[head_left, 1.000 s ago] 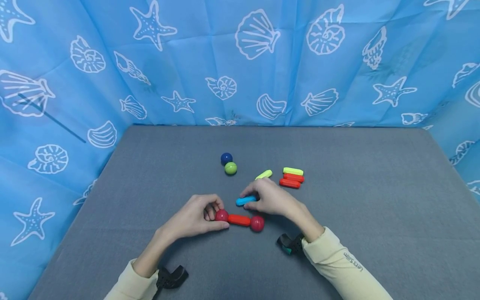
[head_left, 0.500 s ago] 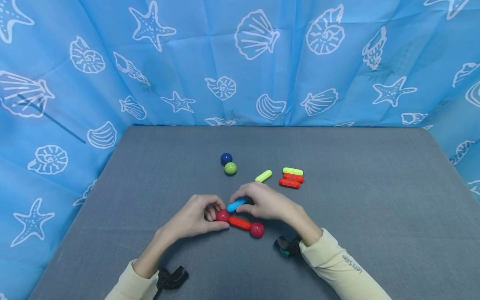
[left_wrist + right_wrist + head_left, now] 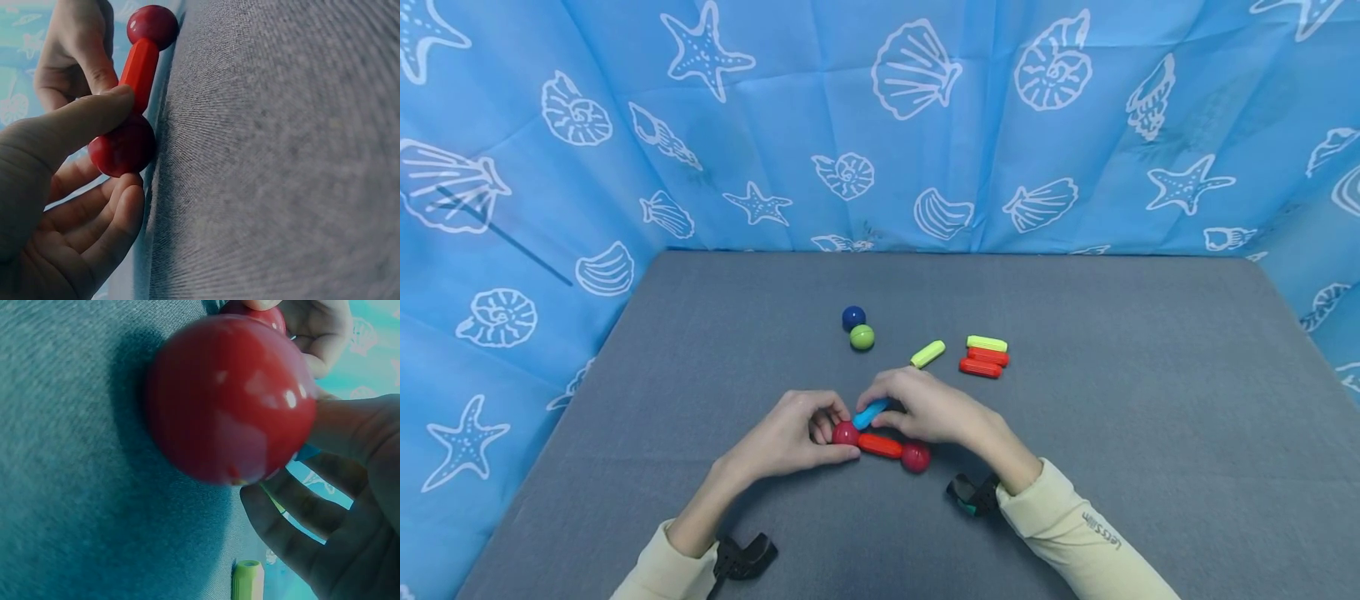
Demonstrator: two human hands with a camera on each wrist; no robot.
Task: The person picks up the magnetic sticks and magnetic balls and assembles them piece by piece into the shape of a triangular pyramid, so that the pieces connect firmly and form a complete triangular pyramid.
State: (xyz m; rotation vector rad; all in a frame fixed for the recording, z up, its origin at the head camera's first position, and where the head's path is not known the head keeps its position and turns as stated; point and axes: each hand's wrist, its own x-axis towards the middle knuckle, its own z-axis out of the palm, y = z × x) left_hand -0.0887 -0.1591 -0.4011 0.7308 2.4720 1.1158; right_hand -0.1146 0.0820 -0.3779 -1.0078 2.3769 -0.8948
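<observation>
Head: blue rod (image 3: 870, 413) in right hand (image 3: 934, 407)

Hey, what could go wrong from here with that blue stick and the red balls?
Pushing the blue stick in the right hand against the held red ball might swing the red stick, since the left hand grips only that end and the outer red ball is unheld. The right hand could also nudge the yellow-green stick just beyond it. If bumped, the green ball might roll.
</observation>
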